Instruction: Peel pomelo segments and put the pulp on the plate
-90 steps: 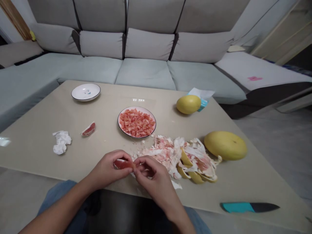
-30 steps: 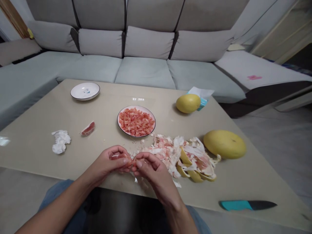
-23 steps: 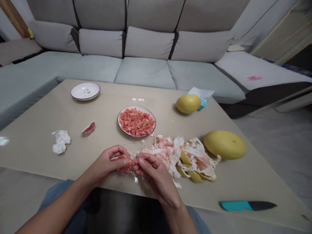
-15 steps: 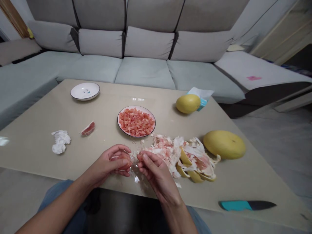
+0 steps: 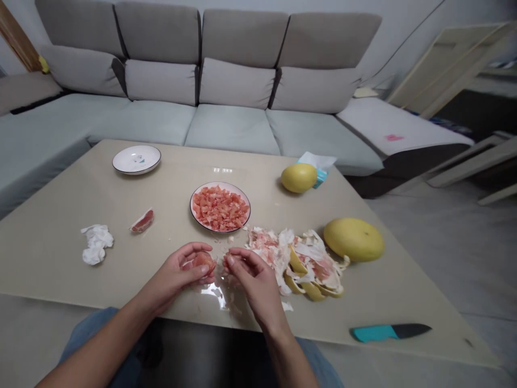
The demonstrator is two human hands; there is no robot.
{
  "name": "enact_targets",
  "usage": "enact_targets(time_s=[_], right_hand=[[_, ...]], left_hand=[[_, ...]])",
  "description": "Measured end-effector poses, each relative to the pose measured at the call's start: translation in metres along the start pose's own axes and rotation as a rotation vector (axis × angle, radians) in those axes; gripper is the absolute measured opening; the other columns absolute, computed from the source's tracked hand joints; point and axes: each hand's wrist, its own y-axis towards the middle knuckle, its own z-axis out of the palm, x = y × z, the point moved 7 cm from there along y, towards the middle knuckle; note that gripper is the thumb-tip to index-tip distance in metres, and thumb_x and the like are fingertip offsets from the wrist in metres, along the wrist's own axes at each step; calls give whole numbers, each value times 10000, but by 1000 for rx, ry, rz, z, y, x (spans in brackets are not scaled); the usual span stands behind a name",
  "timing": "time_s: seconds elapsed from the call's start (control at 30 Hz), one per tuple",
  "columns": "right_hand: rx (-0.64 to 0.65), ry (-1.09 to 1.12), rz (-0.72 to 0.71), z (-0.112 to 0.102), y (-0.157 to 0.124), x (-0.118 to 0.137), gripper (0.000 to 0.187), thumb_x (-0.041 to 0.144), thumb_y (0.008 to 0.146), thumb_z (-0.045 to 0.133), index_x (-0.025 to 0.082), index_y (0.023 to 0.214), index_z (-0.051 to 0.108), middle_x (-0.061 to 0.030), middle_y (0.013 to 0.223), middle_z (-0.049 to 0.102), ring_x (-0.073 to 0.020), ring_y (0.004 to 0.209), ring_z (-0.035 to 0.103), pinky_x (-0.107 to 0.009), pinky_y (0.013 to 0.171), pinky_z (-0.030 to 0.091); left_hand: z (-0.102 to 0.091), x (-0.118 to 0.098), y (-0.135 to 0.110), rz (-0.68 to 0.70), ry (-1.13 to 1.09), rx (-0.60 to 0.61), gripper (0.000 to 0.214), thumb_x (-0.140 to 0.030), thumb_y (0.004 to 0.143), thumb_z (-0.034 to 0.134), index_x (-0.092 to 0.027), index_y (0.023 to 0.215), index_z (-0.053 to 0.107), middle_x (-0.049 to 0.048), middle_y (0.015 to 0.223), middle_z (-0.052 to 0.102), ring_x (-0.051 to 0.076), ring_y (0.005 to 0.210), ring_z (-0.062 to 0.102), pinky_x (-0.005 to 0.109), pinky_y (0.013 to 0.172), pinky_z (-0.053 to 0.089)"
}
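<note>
My left hand (image 5: pixel 181 272) is closed around a peeled red pomelo segment (image 5: pixel 204 261), with the thumb over its front. Close on its right, my right hand (image 5: pixel 250 277) pinches a small bit between thumb and fingertips; it looks reddish, but its kind is too small to tell. Beyond both hands, a dark-rimmed plate (image 5: pixel 220 230) holds a heap of red pomelo flesh pieces (image 5: pixel 220 207). A pile of pomelo peel and pith (image 5: pixel 299 261) lies right beside my right hand. Another pomelo segment (image 5: pixel 142 221), with pale membrane on it, rests on the table to the left.
A crumpled tissue (image 5: pixel 97 243) lies at the left, and a white plate (image 5: pixel 136 160) behind it. Two whole yellow pomelos (image 5: pixel 354 238) are on the right, one beside a tissue pack (image 5: pixel 319 168). A teal-handled knife (image 5: pixel 390 331) lies near the table's (image 5: pixel 133 280) front right edge.
The view has shifted slightly, so everything on the table appears a little to the left. My fingertips have moved slightly at the segment; both hands keep their hold.
</note>
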Motion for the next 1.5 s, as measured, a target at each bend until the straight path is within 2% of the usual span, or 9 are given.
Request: enact_targets(time_s=[0.23,0.4,0.5,0.57,0.83,1.03,1.17,1.27,1.5], right_hand=[[-127,-505,-430,6,39,48,263,408,802,652,175,908,715,-83,867,743,-227,779,685,-360,752,541],[-65,-592,-457,20,88,56,202,290,723,681,207,893,753,-60,848,763,-242,779,698,-382,776,546],[-23,-596,-433,25,101,54,306,289,796,583,195,1046,733,-32,657,737,-217,595,681,-359,642,565],[-46,-600,-447,24,103,58,332,302,818,555,190,1085,717,-41,698,744,-210,590,672,-356,642,561],[-36,-650,-528,27,64,71,262,290,806,630,216,1034,737,-71,1073,718,-213,866,650,-361,844,493],[153,-507,-208,32,8,34,284,411,865,608,193,1011,718,-36,789,709,-153,567,601,-269,537,475],[178,-557,-323,35,-6,38,209,321,794,712,215,974,720,-45,949,694,-145,654,597,-265,604,479],[200,-629,-373,35,-7,41,139,253,798,697,210,929,716,-39,883,677,-139,621,592,-256,564,462],[190,-585,-427,27,-9,44,153,214,815,662,229,963,699,-55,951,665,-142,644,623,-249,536,495]], left_hand=[[-18,8,8,-47,-138,-94,257,-186,783,749,-168,1008,625,51,944,665,144,839,669,344,909,548],[-25,12,12,-52,-226,-154,157,-134,791,725,-150,926,646,53,896,665,142,845,665,334,911,555],[-26,10,13,-24,-254,-157,199,-85,780,718,-155,956,657,49,902,669,142,871,662,339,939,544],[-27,9,14,-12,-266,-165,233,-69,771,720,-154,979,658,51,910,676,144,886,665,339,953,537],[-21,6,10,-14,-327,-131,246,-88,756,758,-145,967,645,66,940,689,157,904,681,337,963,533],[-10,2,3,5,-283,-52,283,-149,786,747,-176,1041,627,58,1029,700,160,989,672,312,986,499],[-9,-4,2,102,-51,-76,350,-199,764,767,-194,1081,621,51,1021,710,164,980,660,260,892,510],[-11,-10,3,200,167,-130,383,-226,728,790,-200,1078,637,42,1005,705,167,933,648,241,815,512],[-6,-11,4,232,343,-131,207,-291,728,770,-185,876,671,42,915,668,182,811,637,267,703,529]])
